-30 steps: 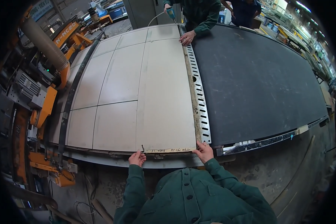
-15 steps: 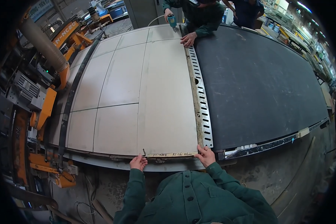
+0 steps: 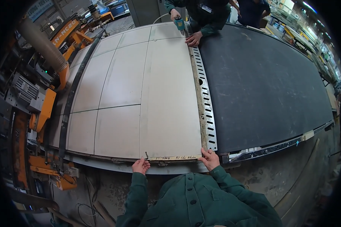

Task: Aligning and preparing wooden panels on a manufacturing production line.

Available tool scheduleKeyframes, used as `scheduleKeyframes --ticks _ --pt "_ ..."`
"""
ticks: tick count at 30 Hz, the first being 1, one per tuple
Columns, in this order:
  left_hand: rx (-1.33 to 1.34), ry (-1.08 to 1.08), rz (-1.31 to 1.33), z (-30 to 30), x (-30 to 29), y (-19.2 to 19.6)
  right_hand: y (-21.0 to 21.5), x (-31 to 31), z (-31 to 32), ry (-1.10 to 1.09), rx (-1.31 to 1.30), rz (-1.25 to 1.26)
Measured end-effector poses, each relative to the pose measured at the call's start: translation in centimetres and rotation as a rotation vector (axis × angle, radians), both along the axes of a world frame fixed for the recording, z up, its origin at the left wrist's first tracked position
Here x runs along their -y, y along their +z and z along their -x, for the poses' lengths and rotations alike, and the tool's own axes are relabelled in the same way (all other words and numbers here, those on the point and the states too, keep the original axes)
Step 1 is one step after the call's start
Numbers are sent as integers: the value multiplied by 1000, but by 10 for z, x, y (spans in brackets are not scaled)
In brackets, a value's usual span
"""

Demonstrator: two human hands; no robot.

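Workshop machinery (image 3: 46,103) stands well left of the grip. Just beyond the left hand (image 3: 141,166) and right hand (image 3: 210,159) lies a pale board (image 3: 171,100), its near edge touched by their fingertips; from here I can't tell whether either is clenched on it.

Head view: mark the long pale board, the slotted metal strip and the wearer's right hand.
Long pale board (image 3: 172,100): head view, middle of its top face.
Slotted metal strip (image 3: 205,96): head view, slotted face, about midway along.
Right hand (image 3: 210,160): head view, back of the hand.
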State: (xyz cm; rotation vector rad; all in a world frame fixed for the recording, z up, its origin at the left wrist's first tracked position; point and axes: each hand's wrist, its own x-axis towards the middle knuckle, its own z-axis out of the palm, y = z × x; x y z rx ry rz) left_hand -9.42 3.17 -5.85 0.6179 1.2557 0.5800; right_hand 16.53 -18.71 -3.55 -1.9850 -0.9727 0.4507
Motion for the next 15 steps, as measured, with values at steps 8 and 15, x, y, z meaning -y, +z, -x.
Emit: scheduleKeyframes --ticks 8,15 --pt "11 2 0 1 0 -1 -2 0 1 -11 -14 -1" --pt "2 2 7 1 0 -4 0 -1 1 -13 5 -11"
